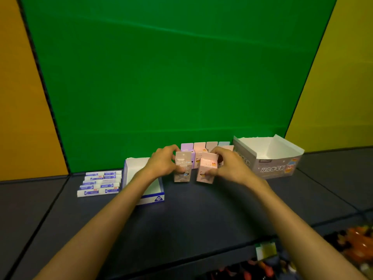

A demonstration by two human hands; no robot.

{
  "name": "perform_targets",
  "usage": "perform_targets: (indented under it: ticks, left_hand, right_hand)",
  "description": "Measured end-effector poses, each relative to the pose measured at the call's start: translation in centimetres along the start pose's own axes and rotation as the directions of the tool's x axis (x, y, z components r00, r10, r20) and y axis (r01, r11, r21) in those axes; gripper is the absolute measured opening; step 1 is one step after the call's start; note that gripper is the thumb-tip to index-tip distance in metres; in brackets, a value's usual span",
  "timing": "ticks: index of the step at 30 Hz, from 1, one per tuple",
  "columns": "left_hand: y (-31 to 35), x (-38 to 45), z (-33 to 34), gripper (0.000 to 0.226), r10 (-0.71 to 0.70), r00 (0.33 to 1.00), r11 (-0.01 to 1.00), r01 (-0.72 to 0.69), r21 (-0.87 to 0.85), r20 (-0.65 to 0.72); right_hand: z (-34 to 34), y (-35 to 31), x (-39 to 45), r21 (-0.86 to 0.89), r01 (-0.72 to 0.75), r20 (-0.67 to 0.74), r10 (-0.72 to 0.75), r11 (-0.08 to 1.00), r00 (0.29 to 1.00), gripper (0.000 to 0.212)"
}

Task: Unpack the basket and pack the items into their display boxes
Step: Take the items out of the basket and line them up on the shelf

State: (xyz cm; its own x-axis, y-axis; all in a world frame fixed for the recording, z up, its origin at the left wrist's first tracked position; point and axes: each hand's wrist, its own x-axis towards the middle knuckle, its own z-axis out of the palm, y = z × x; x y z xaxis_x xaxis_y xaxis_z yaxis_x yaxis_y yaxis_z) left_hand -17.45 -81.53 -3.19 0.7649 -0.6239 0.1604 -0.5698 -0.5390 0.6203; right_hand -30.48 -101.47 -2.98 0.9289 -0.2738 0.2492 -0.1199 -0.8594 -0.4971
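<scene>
My left hand (pixel 163 161) grips a small grey-pink carton (pixel 182 168), held upright just above the dark table. My right hand (pixel 232 165) grips a pink carton (pixel 207 168), tilted slightly, right beside the first. Behind them stands a row of several pastel cartons (pixel 199 147). A grey display box (pixel 268 158) with a white inside is open at the back right, nothing visible in it. A blue-and-white display box (pixel 150 197) sits under my left forearm. Several white-and-blue flat packs (pixel 101 182) lie in a stack to its left.
The dark table (pixel 191 215) has seams across it. A green screen rises behind, with yellow panels at both sides. At the lower right edge, blurred colourful items (pixel 353 245) and a small white-green pack (pixel 265 250) lie below the table's front.
</scene>
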Motion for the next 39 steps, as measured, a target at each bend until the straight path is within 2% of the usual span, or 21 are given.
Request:
perform_targets:
  ticks: [3, 6, 11, 19, 26, 31, 34, 39]
  left_hand:
    - [0.0, 1.1, 1.0, 0.048, -0.024, 0.998, 0.999, 0.025, 0.02, -0.055]
    - [0.0, 2.2, 1.8, 0.048, -0.048, 0.996, 0.998, 0.05, 0.035, -0.073]
    - [-0.3, 3.5, 3.0, 0.048, -0.047, 0.994, 0.994, 0.056, 0.091, -0.096]
    - [-0.2, 4.4, 4.7, 0.051, -0.013, 0.985, 0.988, 0.04, 0.149, -0.175]
    - [0.0, 4.7, 5.8, 0.058, -0.055, 0.968, 0.986, 0.091, 0.14, -0.247]
    - [0.3, 3.5, 5.5, 0.07, -0.078, 0.957, 0.971, 0.135, 0.195, -0.278]
    - [0.6, 1.7, 4.2, 0.062, -0.052, 0.942, 0.949, 0.15, 0.277, -0.332]
    - [0.6, -2.9, 1.2, 0.051, -0.034, 0.916, 0.882, 0.215, 0.419, -0.4]
  right_hand:
    - [0.2, 0.5, 2.6, -0.23, 0.09, 0.012, -0.09, 0.969, 0.996, 0.062]
    - [0.5, 0.9, 4.7, -0.381, 0.199, 0.014, -0.209, 0.903, 0.978, 0.059]
    - [1.4, 2.3, 7.1, -0.405, 0.233, 0.048, -0.233, 0.884, 0.971, 0.059]
    - [1.6, 3.9, 8.3, -0.502, 0.269, 0.026, -0.297, 0.822, 0.955, 0.064]
    - [1.7, 4.4, 8.1, -0.434, 0.301, 0.014, -0.328, 0.849, 0.945, 0.07]
    - [1.6, 3.7, 7.4, -0.311, 0.36, -0.062, -0.396, 0.88, 0.916, 0.044]
    - [1.9, 2.2, 7.1, -0.228, 0.407, -0.098, -0.437, 0.884, 0.894, 0.033]
    - [3.9, -1.7, 6.2, -0.119, 0.526, -0.066, -0.535, 0.842, 0.842, 0.032]
